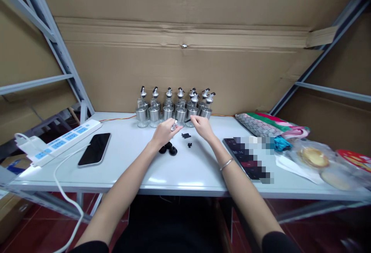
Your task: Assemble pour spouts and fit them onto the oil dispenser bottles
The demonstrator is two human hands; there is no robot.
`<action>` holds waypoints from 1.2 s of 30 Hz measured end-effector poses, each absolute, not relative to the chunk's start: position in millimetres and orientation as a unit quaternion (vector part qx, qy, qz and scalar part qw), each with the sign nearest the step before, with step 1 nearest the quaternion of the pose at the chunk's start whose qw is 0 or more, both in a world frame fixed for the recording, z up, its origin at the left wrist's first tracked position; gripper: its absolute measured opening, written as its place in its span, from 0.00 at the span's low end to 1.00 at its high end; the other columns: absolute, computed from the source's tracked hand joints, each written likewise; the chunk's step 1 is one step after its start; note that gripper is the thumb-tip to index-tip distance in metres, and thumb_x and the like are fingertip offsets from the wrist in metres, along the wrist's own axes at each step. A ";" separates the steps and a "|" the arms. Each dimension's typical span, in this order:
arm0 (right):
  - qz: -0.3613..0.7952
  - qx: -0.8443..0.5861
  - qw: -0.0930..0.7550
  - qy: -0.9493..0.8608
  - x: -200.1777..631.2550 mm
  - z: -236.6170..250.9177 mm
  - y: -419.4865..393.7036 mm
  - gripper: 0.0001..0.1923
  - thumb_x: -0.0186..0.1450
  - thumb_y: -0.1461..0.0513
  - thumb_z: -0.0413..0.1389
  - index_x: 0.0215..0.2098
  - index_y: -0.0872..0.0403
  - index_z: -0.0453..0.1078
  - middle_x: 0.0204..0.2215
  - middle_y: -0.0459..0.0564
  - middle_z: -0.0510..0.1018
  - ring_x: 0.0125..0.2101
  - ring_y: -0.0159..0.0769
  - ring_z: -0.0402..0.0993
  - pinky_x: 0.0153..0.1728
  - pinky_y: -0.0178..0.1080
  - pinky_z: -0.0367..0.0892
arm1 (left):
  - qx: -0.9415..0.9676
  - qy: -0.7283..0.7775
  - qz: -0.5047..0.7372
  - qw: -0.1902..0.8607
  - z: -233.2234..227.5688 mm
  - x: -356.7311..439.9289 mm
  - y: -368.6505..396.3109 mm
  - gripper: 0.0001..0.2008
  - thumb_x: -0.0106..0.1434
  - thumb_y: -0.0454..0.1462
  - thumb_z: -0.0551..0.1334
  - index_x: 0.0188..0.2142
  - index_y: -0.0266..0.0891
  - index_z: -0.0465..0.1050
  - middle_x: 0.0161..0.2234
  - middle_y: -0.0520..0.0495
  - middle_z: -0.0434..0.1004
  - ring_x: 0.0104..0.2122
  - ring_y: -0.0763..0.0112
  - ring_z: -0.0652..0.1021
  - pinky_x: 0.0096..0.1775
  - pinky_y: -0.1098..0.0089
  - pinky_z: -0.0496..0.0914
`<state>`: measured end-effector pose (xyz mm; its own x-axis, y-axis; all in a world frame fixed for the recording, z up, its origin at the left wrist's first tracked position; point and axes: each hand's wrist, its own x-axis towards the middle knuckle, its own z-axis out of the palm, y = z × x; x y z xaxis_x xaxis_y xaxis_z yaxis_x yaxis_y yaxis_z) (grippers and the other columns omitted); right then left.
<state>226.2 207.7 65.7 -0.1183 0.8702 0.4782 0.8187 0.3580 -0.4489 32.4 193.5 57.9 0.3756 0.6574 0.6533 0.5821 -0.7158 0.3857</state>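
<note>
Two hands (185, 129) pinching tiny parts, details too small, blurred

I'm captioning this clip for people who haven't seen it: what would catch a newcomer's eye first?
First, the cluster of glass dispenser bottles with metal spouts at the back of the white table, against the cardboard. Just before them, the left hand pinches a small silvery part while the right hand reaches toward it, above small black parts. A black phone lies at left.
</note>
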 end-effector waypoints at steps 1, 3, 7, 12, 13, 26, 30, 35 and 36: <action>0.089 -0.580 0.291 -0.756 229.7 65.3 209.4 0.22 0.67 0.54 0.39 0.18 0.54 0.57 0.17 0.44 0.60 0.22 0.29 0.56 0.27 0.34 0.52 | 0.828 0.375 0.415 0.035 57.6 31.7 194.0 0.13 0.63 0.42 0.58 0.26 0.38 0.61 0.26 0.52 0.66 0.27 0.73 0.69 0.31 0.72 0.62; 0.157 -0.598 0.191 -0.762 234.9 62.7 212.4 0.22 0.66 0.55 0.41 0.17 0.54 0.57 0.16 0.43 0.60 0.22 0.29 0.57 0.27 0.34 0.53 | 0.830 0.377 0.412 0.017 56.8 31.2 194.7 0.13 0.63 0.43 0.58 0.26 0.38 0.62 0.26 0.52 0.66 0.27 0.73 0.69 0.31 0.72 0.62; 0.187 -0.615 0.119 -0.757 238.1 54.2 215.3 0.22 0.65 0.58 0.44 0.14 0.55 0.59 0.14 0.44 0.62 0.20 0.30 0.58 0.27 0.34 0.55 | 0.828 0.383 0.409 0.008 56.8 31.0 194.6 0.14 0.64 0.44 0.57 0.26 0.38 0.61 0.26 0.51 0.66 0.27 0.73 0.69 0.31 0.72 0.61; 0.186 -0.625 0.083 -0.754 238.4 47.7 216.7 0.24 0.65 0.56 0.45 0.13 0.55 0.62 0.13 0.47 0.65 0.19 0.31 0.60 0.26 0.35 0.56 | 0.830 0.383 0.406 0.002 58.4 31.4 193.3 0.15 0.64 0.43 0.56 0.24 0.39 0.59 0.24 0.52 0.63 0.25 0.73 0.67 0.29 0.72 0.58; 0.182 -0.627 0.079 -0.753 239.6 47.3 217.1 0.24 0.65 0.56 0.45 0.14 0.56 0.64 0.14 0.48 0.66 0.19 0.31 0.61 0.26 0.35 0.56 | 0.832 0.381 0.404 0.000 58.7 31.7 193.1 0.15 0.64 0.43 0.56 0.24 0.39 0.58 0.24 0.52 0.63 0.25 0.73 0.67 0.29 0.72 0.58; 0.159 -0.605 0.069 -0.777 241.1 43.5 216.3 0.10 0.58 0.58 0.56 0.27 0.58 0.72 0.22 0.45 0.73 0.24 0.28 0.62 0.24 0.31 0.54 | 0.839 0.371 0.398 0.008 62.0 32.4 190.7 0.15 0.64 0.40 0.55 0.22 0.39 0.55 0.22 0.53 0.60 0.24 0.74 0.64 0.28 0.72 0.56; 0.160 -0.612 0.066 -0.772 240.2 44.4 215.2 0.08 0.57 0.61 0.55 0.28 0.59 0.74 0.22 0.46 0.74 0.23 0.28 0.63 0.24 0.31 0.55 | 0.840 0.376 0.392 0.007 62.1 32.5 190.5 0.15 0.64 0.41 0.54 0.22 0.39 0.56 0.22 0.53 0.60 0.24 0.73 0.65 0.28 0.72 0.56; 0.168 -0.611 0.062 -0.771 237.2 46.2 212.5 0.10 0.57 0.64 0.53 0.23 0.59 0.75 0.18 0.47 0.73 0.21 0.28 0.63 0.24 0.31 0.56 | 0.840 0.376 0.392 0.008 62.0 32.2 190.6 0.15 0.64 0.41 0.54 0.22 0.39 0.56 0.22 0.53 0.61 0.24 0.73 0.65 0.28 0.72 0.56; 0.169 -0.610 0.064 -0.771 236.3 46.4 212.1 0.11 0.57 0.64 0.53 0.23 0.59 0.75 0.17 0.47 0.73 0.20 0.28 0.62 0.24 0.32 0.55 | 0.839 0.376 0.392 0.007 61.6 32.2 190.7 0.15 0.64 0.41 0.55 0.22 0.39 0.56 0.22 0.53 0.61 0.24 0.73 0.65 0.28 0.72 0.56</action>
<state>236.3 212.1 46.4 -0.2466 0.9631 -0.1081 0.9200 0.1976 -0.3384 32.2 190.7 61.6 0.4088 0.6373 0.6532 0.6260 -0.7167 0.3075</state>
